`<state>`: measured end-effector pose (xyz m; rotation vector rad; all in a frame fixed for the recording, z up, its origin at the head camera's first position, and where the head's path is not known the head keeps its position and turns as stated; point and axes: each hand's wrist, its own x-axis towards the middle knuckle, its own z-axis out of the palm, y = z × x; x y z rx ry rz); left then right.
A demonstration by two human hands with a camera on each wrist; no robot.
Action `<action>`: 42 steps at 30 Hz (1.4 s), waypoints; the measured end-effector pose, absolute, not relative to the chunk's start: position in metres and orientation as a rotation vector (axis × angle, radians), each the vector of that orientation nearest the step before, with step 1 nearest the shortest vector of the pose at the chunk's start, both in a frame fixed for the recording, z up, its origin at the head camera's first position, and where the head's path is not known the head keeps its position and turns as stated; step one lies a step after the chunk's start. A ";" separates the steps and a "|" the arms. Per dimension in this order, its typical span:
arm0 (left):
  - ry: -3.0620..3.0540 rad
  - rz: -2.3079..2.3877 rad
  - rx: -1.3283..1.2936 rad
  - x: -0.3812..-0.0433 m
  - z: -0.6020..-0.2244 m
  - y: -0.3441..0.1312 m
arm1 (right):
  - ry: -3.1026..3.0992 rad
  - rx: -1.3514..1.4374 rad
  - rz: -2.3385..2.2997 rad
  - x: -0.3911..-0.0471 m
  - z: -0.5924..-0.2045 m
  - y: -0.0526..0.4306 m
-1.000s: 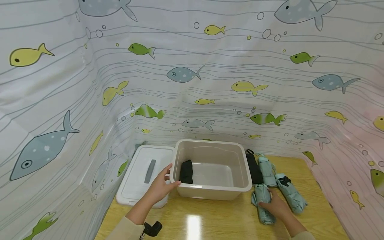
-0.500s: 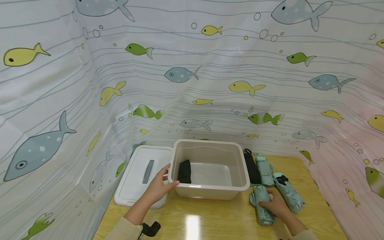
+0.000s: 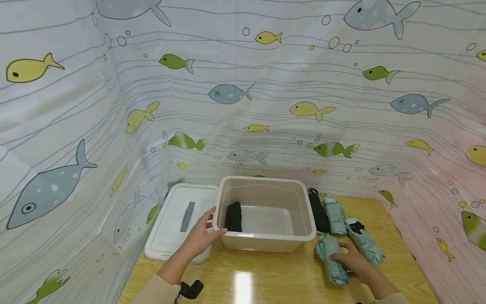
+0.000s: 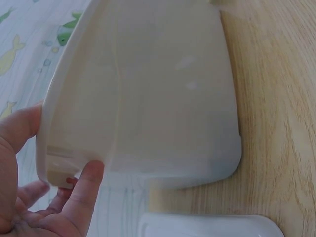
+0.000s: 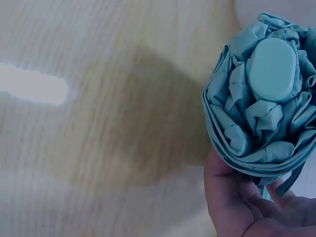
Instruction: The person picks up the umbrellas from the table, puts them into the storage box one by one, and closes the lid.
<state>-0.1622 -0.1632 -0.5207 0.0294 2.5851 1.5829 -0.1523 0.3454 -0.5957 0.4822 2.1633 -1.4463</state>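
A beige plastic storage bin [image 3: 265,244] stands on the table with a folded black cloth-like bundle [image 3: 233,217] in its left end. My left hand [image 3: 201,236] grips the bin's near-left corner, thumb on the front rim and fingers around the left side. In the left wrist view its fingers bracket the bin wall [image 4: 163,98]. On the right, my right hand [image 3: 353,261] holds a folded teal umbrella [image 3: 331,259] by its right side. The right wrist view shows that umbrella's gathered fabric end-on, with the oval handle end [image 5: 273,69] among the folds.
A white lid [image 3: 171,223] with a grey handle lies left of the bin. Right of the bin lie a black folded umbrella [image 3: 319,212] and two more teal ones, one upright behind [image 3: 335,216], one slanted [image 3: 365,242]. Fish-printed curtain [image 3: 243,118] surrounds the wooden table [image 3: 281,278].
My right hand has shifted its hold on the teal umbrella, which has turned a little and moved slightly. The left hand has stayed at the bin's corner.
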 end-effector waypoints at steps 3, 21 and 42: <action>2.591 1.585 0.029 -0.162 -0.520 -0.163 | 2.161 0.472 -1.463 -0.153 -0.587 0.347; 2.584 1.588 0.071 -0.160 -0.519 -0.163 | 2.139 0.279 -1.607 -0.169 -0.519 0.358; 2.593 1.590 0.058 -0.162 -0.521 -0.165 | 2.286 0.053 -1.435 -0.198 -0.439 0.329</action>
